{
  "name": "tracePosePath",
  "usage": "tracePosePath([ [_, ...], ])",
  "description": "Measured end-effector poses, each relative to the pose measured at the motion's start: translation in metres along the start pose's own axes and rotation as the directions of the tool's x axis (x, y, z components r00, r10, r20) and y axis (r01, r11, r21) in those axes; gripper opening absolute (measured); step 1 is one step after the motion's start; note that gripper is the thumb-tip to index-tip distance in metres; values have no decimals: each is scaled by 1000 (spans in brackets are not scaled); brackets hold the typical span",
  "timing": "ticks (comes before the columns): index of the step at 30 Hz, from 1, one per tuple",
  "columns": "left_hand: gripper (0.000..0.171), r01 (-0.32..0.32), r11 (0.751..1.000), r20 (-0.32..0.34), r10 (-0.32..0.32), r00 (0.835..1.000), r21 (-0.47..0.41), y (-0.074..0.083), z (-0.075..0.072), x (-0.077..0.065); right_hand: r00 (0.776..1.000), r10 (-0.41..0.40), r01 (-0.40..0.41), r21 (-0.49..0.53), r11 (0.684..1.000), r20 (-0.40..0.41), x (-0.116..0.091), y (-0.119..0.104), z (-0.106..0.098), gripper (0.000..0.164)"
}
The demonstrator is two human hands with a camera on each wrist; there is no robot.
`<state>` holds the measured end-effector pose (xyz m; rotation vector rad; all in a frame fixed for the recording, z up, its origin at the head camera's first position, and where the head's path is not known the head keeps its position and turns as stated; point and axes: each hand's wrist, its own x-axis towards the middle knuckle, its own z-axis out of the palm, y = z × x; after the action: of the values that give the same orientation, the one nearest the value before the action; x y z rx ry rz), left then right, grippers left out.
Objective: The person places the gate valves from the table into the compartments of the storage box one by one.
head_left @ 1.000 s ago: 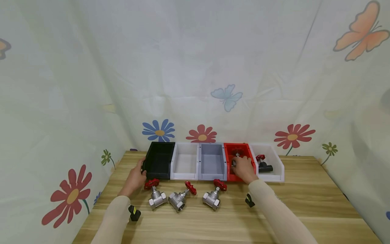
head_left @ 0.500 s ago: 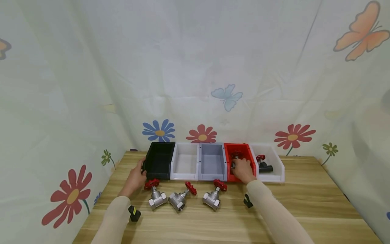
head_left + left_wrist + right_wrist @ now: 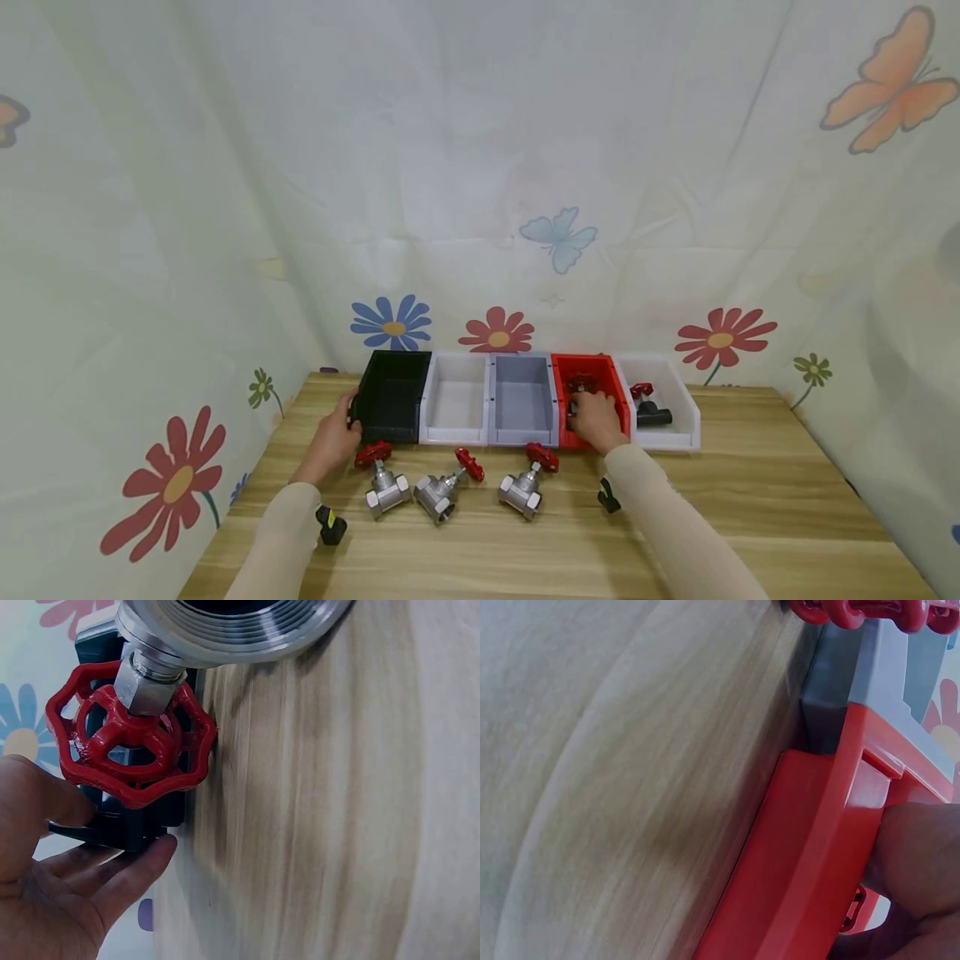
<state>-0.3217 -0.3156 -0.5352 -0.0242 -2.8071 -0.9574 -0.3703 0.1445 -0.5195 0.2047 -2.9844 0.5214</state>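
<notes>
My left hand (image 3: 333, 442) grips the left side wall of the black bin (image 3: 395, 353), thumb over the rim and fingers along the outside in the left wrist view. Inside the red bin (image 3: 557, 392), my right hand (image 3: 597, 417) holds a valve with a red handwheel (image 3: 581, 382); the fingertips and most of the valve body are hidden. Three steel valves with red handwheels lie in front of the bins: a left valve (image 3: 387, 492), a middle valve (image 3: 437, 496) and a right valve (image 3: 521, 493).
Between the black and red bins stand a white bin (image 3: 455, 435) and a grey bin (image 3: 522, 437). The right-end white bin (image 3: 678, 437) contains a black valve (image 3: 654, 412) with a red handwheel. The row sits on a wooden table (image 3: 750, 500) before a patterned curtain (image 3: 480, 167).
Inside the red bin, my right hand and the valve's handwheel have shifted slightly; the right forearm has swung a little left. My left hand stays on the black bin.
</notes>
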Motion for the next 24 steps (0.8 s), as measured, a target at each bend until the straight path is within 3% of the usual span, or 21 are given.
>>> tracePosePath([
  [9,53,5,999,-5,-5,1000,-43,6,-7,9,999,34,-34,21,999,-7,-3,3,3,26],
  [19,55,-57,998,-26,57,998,11,10,-9,10,1000,2,-3,-9,1000,-5,-4,2,-3,23],
  [24,59,-62,998,-18,62,998,24,6,-8,10,1000,3,-3,12,1000,-9,-6,-2,-13,35],
])
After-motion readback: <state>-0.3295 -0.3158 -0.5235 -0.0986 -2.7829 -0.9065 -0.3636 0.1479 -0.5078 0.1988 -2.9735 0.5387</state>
